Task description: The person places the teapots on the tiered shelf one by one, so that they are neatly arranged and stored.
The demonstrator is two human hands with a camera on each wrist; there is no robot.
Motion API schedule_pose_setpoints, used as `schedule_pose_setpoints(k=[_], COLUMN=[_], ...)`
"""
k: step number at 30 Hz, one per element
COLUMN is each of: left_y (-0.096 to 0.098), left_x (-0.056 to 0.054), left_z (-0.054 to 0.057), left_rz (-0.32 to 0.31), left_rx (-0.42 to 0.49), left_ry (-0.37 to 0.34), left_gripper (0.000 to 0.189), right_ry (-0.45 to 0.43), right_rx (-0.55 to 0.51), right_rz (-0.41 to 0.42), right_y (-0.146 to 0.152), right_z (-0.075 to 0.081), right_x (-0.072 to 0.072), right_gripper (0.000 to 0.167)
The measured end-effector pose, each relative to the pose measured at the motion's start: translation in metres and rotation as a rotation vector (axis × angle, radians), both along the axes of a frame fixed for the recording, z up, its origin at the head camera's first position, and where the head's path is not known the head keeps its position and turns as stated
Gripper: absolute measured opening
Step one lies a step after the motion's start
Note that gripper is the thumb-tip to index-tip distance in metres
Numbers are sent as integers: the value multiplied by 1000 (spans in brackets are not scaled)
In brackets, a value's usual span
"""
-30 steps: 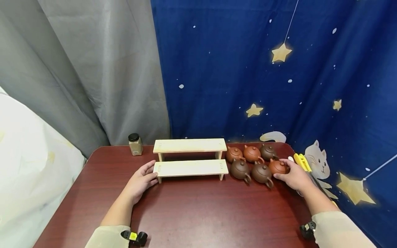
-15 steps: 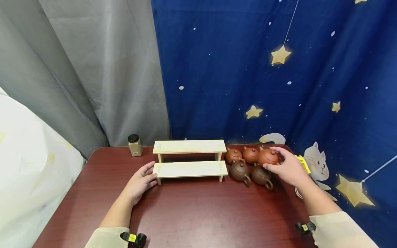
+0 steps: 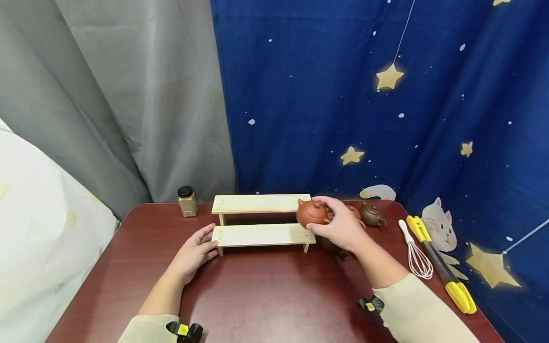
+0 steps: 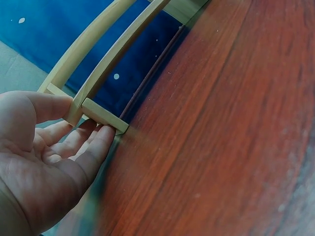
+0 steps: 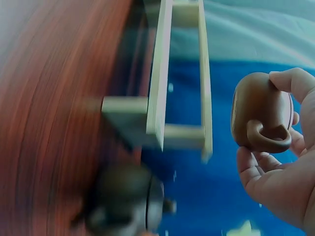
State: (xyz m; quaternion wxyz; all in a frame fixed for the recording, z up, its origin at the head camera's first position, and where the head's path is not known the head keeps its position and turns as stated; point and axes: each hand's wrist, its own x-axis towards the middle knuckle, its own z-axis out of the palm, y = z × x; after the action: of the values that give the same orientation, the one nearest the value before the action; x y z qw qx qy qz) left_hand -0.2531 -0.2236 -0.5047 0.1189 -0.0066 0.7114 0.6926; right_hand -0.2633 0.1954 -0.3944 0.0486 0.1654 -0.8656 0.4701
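Note:
My right hand (image 3: 340,226) holds a reddish-brown teapot (image 3: 311,213) in the air by the right end of a two-tier wooden stand (image 3: 263,234). In the right wrist view the same teapot (image 5: 261,105) sits between thumb and fingers, its handle facing the camera. My left hand (image 3: 198,250) grips the left end of the stand's lower step. The left wrist view shows the thumb on the board end and fingertips against the leg (image 4: 106,116). A dark brown teapot (image 3: 372,214) stands at the back right; other teapots are partly hidden behind my right hand.
On the table's right side lie a white whisk (image 3: 418,257) and yellow-ended tongs (image 3: 442,264). A black-lidded jar (image 3: 187,202) stands behind my left hand. Curtains (image 3: 300,105) hang right behind the dark red table (image 3: 266,295).
My right hand has lifted the reddish-brown teapot from the right end of the group and carried it left to the stand. My left hand has stayed in place.

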Motion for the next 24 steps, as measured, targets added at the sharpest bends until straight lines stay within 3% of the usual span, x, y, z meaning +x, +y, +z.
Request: schedule_pose_setpoints(k=[7,15,24], left_y=[0,1,-2], left_x=[3,2,0], left_z=[-1,-2,0], left_rz=[2,-8,-7], left_rx=[-10,-1,-4], left_ry=[1,5,9], left_gripper=[71,71,71], right_ry=[-14,2,-24], right_rx=[15,3,43], right_rz=[67,88,128], right_y=[-59,-111,-160], right_z=[-5,-11,-2], right_x=[-13,-34,-61], right_gripper=[71,68,73])
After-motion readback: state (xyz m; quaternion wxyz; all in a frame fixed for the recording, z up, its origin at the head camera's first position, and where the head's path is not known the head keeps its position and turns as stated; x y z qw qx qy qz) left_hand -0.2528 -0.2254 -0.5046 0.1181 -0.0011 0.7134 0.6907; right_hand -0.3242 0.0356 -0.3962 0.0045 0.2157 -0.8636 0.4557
